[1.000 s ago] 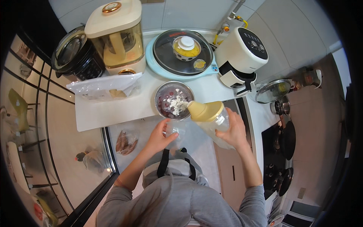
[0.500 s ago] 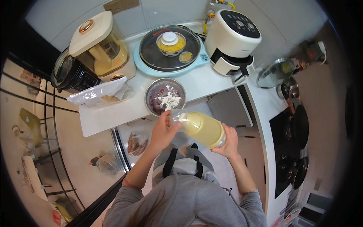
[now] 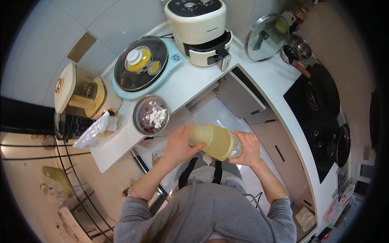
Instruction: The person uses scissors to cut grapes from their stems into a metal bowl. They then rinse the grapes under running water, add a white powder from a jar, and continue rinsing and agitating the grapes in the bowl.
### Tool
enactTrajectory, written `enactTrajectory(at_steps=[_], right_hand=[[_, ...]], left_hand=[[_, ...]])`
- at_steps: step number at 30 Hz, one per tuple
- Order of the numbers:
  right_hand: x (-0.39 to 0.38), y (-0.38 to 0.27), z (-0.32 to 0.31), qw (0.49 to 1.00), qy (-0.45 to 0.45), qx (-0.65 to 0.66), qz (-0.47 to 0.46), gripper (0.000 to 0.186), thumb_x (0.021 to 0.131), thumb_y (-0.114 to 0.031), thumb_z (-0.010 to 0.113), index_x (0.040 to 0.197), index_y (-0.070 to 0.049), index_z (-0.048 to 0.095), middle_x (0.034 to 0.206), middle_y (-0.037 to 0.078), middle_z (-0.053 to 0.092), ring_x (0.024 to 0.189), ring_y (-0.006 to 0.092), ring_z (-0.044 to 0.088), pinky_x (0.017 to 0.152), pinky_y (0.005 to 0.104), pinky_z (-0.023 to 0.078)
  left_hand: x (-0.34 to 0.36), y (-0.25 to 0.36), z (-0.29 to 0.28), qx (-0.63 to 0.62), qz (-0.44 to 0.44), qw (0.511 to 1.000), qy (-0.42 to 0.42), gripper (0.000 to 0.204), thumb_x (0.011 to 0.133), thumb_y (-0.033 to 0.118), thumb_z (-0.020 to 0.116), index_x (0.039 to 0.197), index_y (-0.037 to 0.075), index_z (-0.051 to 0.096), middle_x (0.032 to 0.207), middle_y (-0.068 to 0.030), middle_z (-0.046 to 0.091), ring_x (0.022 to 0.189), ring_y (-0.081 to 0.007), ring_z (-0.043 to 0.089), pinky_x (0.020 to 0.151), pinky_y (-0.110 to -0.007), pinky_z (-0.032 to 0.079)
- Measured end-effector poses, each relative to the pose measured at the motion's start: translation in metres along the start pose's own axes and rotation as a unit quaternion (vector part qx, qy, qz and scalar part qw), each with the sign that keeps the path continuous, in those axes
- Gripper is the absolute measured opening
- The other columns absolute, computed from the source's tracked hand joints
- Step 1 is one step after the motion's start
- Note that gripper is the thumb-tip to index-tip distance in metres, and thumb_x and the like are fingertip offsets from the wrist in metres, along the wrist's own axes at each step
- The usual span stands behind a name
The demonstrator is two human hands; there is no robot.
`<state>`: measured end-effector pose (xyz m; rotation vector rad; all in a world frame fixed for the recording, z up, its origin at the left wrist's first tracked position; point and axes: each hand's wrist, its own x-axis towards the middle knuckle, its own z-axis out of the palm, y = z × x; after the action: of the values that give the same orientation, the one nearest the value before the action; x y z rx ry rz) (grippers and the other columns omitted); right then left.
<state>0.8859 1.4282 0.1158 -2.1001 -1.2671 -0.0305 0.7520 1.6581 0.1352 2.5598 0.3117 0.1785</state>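
Two-handed grip, yellow-and-clear container [image 3: 216,141] mid-frame.
Left hand [image 3: 179,143] curled round one end, right hand [image 3: 247,148] other; bowl [image 3: 138,107] left of centre, air fryer [image 3: 202,30] top.

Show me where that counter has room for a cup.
The white counter looks bare between the metal bowl and air fryer, in front of the blue appliance, and between the glass lid and black hob. It is crowded at left, where the plastic bag, lidded container and black cooker stand close together.
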Motion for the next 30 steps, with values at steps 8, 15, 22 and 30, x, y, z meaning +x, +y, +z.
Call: enactTrajectory(at_steps=[8, 15, 22, 30], right_hand=[[-0.036, 0.110, 0.100, 0.942, -0.071, -0.040, 0.326, 0.082, 0.051, -0.029, 0.076, 0.124, -0.007, 0.046, 0.107, 0.012, 0.057, 0.101, 0.0310, 0.045, 0.086, 0.0421, 0.035], [0.003, 0.196, 0.194, 0.911, 0.016, 0.000, 0.411, 0.079, 0.055, -0.024, 0.075, 0.127, -0.012, 0.042, 0.114, 0.009, 0.055, 0.104, 0.0325, 0.045, 0.085, 0.0456, 0.038], [0.084, 0.259, 0.294, 0.892, 0.169, 0.063, 0.415, 0.079, 0.056, -0.014, 0.078, 0.126, -0.010, 0.040, 0.115, 0.009, 0.054, 0.109, 0.0331, 0.045, 0.087, 0.0461, 0.040], [0.140, 0.286, 0.368, 0.902, 0.233, 0.144, 0.335, 0.083, 0.053, -0.004, 0.078, 0.125, -0.004, 0.039, 0.115, 0.014, 0.053, 0.109, 0.0339, 0.044, 0.092, 0.0415, 0.039]], left_hand=[[0.036, -0.015, 0.086, 0.005, -0.128, 0.990, -0.055, 0.069, 0.084, 0.043, 0.055, 0.134, -0.001, 0.035, 0.122, -0.0282, 0.048, 0.110, -0.0417, 0.048, 0.092, -0.045, 0.039], [0.026, -0.029, 0.128, -0.064, -0.172, 0.983, -0.017, 0.054, 0.090, 0.038, 0.046, 0.129, 0.001, 0.043, 0.124, -0.0292, 0.047, 0.116, -0.0412, 0.045, 0.097, -0.046, 0.035], [0.017, -0.059, 0.164, -0.070, -0.239, 0.968, -0.044, 0.043, 0.090, 0.029, 0.048, 0.124, 0.002, 0.049, 0.123, -0.0265, 0.049, 0.114, -0.0396, 0.047, 0.097, -0.046, 0.034], [0.017, -0.082, 0.200, -0.083, -0.242, 0.967, -0.010, 0.038, 0.088, 0.021, 0.047, 0.115, -0.005, 0.051, 0.116, -0.0266, 0.054, 0.109, -0.0422, 0.050, 0.096, -0.045, 0.036]])
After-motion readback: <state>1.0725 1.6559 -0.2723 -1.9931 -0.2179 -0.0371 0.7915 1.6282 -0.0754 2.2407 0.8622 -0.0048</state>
